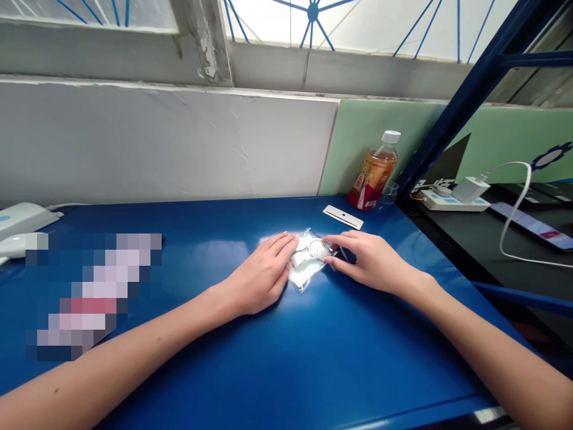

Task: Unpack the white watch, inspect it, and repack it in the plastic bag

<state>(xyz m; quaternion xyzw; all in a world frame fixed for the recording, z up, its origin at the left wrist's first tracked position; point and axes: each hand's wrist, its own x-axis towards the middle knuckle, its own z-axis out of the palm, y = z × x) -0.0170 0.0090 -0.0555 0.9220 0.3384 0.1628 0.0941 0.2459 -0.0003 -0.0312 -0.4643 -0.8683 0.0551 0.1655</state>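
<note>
A small clear plastic bag (308,270) with white parts inside lies on the blue table (286,358). My left hand (262,276) rests flat on the bag's left side, fingers together and pressing on it. My right hand (367,260) touches the bag's right side, its thumb and fingertips pinched on the edge. What is inside the bag looks like a white coiled cable or small charger; I cannot make it out for sure.
A white flat strip (342,217) lies behind the bag. A bottle of orange drink (373,173) stands at the back right by a blue shelf post (465,95). A power strip with a charger (456,196) and a phone (532,224) lie on the dark right table. White devices (20,221) sit at far left.
</note>
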